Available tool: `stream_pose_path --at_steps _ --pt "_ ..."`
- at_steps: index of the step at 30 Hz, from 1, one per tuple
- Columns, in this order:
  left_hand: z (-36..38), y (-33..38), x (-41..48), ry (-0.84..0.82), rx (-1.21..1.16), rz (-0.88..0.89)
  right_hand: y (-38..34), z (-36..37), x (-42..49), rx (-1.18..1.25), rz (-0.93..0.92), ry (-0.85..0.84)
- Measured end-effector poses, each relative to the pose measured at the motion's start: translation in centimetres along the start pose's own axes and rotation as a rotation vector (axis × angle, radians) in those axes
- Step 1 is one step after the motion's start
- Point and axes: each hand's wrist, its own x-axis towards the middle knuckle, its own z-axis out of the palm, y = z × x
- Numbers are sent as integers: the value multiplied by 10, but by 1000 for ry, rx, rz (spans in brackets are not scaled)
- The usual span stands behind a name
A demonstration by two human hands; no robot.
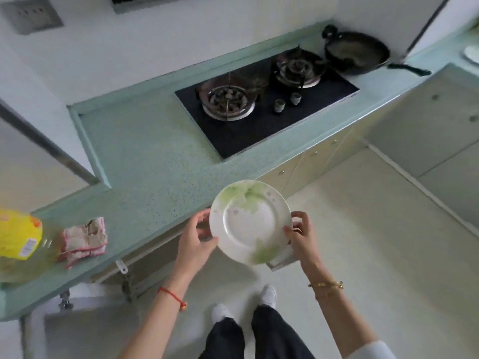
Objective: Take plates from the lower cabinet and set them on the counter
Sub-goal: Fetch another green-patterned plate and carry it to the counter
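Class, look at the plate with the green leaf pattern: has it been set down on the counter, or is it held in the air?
Held in the air. The left hand and right hand grip opposite rims of the plate, mostly past the counter edge, floor beneath.

My left wrist carries a red string bracelet (171,294), my right wrist gold bangles (326,285), with dark trousers (259,335) and white shoes (269,295) at 6 o'clock.

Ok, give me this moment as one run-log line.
stage: carrying | object: green-leaf plate held level | left hand: gripping left rim | right hand: gripping right rim | position: at counter front edge, not set down
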Motion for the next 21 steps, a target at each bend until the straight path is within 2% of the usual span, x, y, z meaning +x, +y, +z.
stream_pose_path --at_steps 5,11,21 --pt "59 57 16 -209 -42 63 -17 -78 -14 199 -11 193" --pt "175 116 32 -415 -25 106 -29 -199 -11 310 -47 401" --pt "409 215 39 -526 -101 201 -49 -427 42 234 -143 580"
